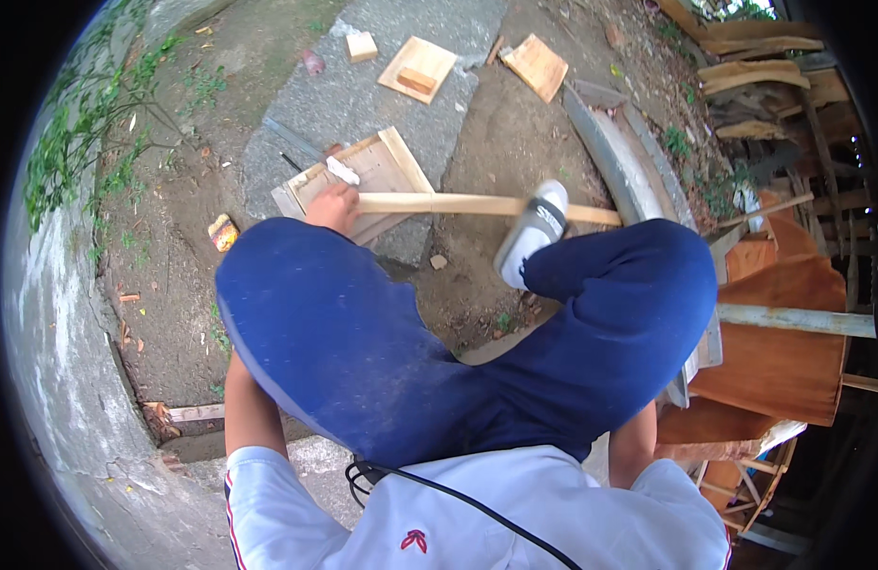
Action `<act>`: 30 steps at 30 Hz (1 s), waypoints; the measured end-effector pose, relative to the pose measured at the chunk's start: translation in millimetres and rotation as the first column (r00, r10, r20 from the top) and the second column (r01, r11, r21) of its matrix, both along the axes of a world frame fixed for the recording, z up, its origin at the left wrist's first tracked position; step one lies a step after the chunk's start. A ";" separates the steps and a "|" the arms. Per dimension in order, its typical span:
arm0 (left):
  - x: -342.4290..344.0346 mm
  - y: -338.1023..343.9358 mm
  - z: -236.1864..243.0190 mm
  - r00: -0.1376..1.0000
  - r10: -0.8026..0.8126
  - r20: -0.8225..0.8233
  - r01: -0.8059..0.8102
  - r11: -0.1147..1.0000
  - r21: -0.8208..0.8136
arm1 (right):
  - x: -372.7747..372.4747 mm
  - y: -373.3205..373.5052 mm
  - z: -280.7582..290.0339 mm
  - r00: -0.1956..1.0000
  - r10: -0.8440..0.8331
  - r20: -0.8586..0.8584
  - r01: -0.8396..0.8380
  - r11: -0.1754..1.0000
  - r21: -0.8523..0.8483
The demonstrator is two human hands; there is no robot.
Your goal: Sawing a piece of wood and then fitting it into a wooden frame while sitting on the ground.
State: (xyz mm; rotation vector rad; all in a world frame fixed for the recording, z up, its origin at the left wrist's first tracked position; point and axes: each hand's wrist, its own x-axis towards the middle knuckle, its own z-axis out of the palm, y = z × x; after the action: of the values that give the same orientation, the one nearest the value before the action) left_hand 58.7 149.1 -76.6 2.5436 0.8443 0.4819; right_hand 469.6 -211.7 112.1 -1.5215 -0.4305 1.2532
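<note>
My left hand (332,208) shows beyond my left knee, its fingers curled round the left end of a long pale wooden strip (477,204). Under that end lies a shallow wooden frame (405,161) with a flat panel inside, resting partly on a stone slab. Just past my fingers, a small crumpled white thing (343,171) sits on the frame's edge; I cannot make out what it is. My foot in a grey-strapped slipper (537,228) presses on the strip farther right. My right forearm (632,445) goes down behind my right leg, and that hand is hidden.
Beyond the frame lie a small wood block (361,47), a square board (429,71) with a block on it, and another board (537,66). A grey channel-shaped piece (614,152) curves along the right. Timber (762,76) is stacked farther right; a concrete wall (59,351) stands left.
</note>
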 end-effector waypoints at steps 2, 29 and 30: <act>2.2 0.4 5.9 0.998 0.023 0.058 -0.022 1.000 -0.017 | 5.0 8.5 -4.6 0.997 0.036 -0.071 -0.037 0.999 -0.004; 21.8 10.3 5.1 0.981 -0.111 -0.162 0.127 0.987 0.095 | 93.3 90.5 -81.9 0.782 0.468 -0.412 -0.452 0.881 0.143; 21.3 11.7 5.1 0.975 -0.111 -0.192 0.127 0.989 0.074 | 96.3 89.6 -85.1 0.780 0.482 -0.399 -0.456 0.875 0.165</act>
State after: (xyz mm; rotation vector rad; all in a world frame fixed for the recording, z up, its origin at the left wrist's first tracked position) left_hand 80.0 160.8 -71.5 2.7333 0.7426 0.2483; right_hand 565.9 -122.0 27.0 -1.0619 -0.5680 1.9029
